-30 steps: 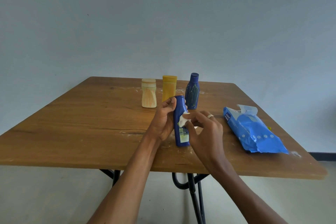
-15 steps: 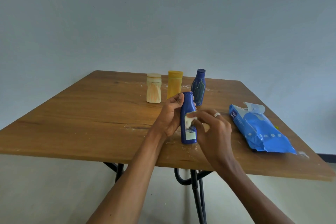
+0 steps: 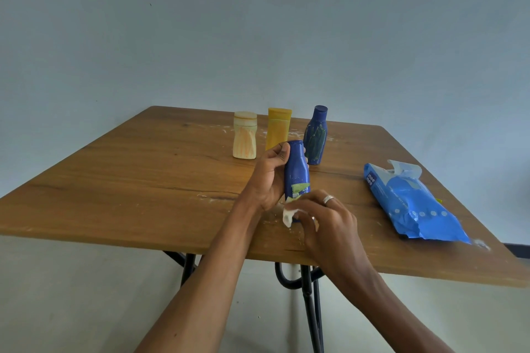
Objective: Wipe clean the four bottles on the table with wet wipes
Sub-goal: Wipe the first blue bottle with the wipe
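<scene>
Gripping blue bottle (image 3: 296,170), left hand (image 3: 268,178); right hand (image 3: 324,223) pinching wipe (image 3: 288,216).

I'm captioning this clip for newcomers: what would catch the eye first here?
The two hands at the near edge of the wooden table: the left hand grips a blue bottle while the right hand rubs a white wipe on its base. A bright blue wipes pack lies to the right; three bottles stand behind.
</scene>
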`<action>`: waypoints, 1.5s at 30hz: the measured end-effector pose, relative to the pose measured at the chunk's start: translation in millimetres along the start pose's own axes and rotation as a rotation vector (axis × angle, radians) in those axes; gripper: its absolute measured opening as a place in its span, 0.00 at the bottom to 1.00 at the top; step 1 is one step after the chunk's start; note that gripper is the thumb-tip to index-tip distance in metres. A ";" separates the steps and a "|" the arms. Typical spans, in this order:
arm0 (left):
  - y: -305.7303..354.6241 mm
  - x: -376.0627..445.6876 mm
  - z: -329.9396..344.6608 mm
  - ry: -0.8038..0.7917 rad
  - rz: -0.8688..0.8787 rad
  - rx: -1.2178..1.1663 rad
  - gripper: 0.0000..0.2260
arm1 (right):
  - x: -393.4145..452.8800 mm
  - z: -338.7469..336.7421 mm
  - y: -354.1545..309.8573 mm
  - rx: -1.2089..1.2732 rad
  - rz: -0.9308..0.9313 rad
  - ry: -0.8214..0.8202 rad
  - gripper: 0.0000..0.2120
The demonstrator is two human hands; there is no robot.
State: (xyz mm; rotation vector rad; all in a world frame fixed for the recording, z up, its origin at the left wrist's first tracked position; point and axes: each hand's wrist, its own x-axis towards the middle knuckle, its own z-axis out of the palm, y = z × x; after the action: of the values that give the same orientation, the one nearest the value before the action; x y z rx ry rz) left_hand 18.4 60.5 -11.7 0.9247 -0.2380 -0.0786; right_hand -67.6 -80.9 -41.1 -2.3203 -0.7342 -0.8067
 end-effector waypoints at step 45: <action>-2.0 0.4 -0.4 -0.003 0.012 -0.006 0.11 | -8.1 -4.5 11.7 0.073 0.172 0.015 0.12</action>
State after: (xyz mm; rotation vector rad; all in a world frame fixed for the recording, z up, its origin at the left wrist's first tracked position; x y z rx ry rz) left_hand 19.0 59.5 -13.5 0.9174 -0.2459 -0.0692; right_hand -67.1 -94.4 -47.5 -2.2728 -0.5400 -0.7080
